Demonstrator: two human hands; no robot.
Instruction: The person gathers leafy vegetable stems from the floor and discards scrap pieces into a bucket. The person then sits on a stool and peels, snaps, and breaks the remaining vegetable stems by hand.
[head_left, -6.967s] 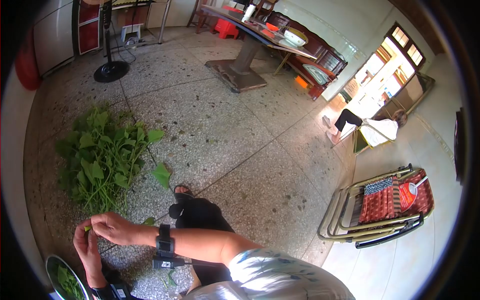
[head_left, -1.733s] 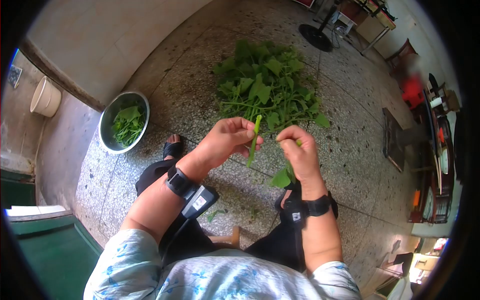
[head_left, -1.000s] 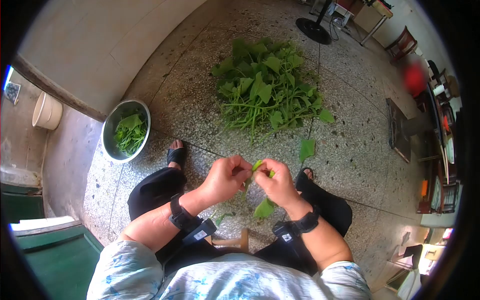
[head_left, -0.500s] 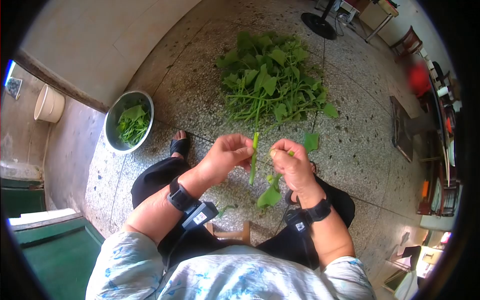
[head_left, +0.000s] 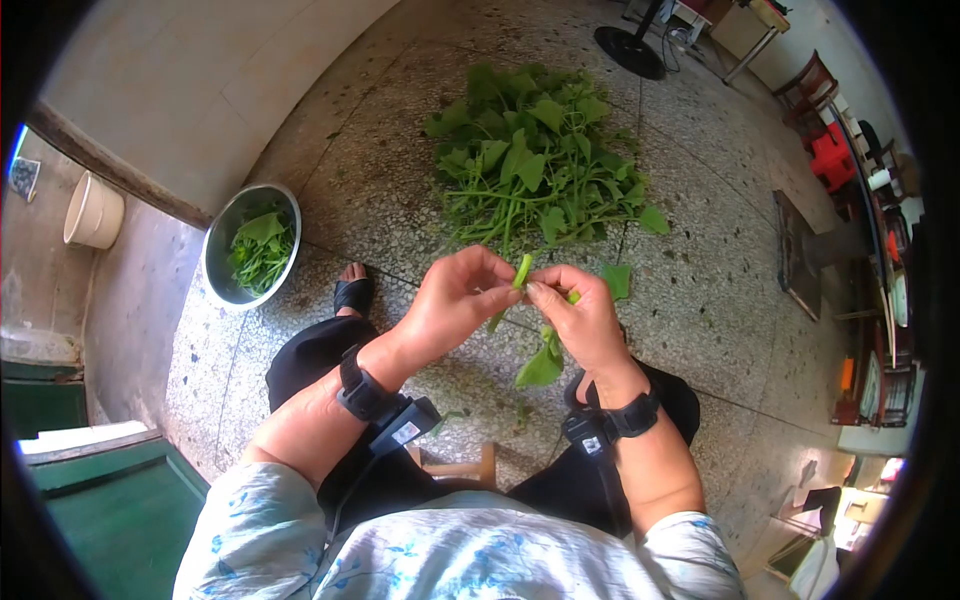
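Note:
My left hand [head_left: 455, 300] pinches a short green vine stem [head_left: 522, 270], whose cut end sticks up above the fingertips. Against it, my right hand [head_left: 585, 312] is closed, thumb and finger meeting at the same stem. A leafy green piece [head_left: 542, 367] hangs below the right hand, its stalk tucked in the curled fingers. Beyond both hands, a large heap of leafy green vines [head_left: 540, 160] lies on the speckled floor. To the left, a metal basin [head_left: 208, 262] holds picked stems and leaves [head_left: 262, 255].
A loose leaf [head_left: 617, 281] lies on the floor just right of my hands. A small wooden stool [head_left: 487, 465] shows between my legs. A round black stand base [head_left: 630, 52] is at the far side, and a red stool [head_left: 830, 157] stands at the right.
My hands have come together; the right fingertips now meet the stem held by the left. The stem has tilted, its top leaning right. The view has shifted slightly.

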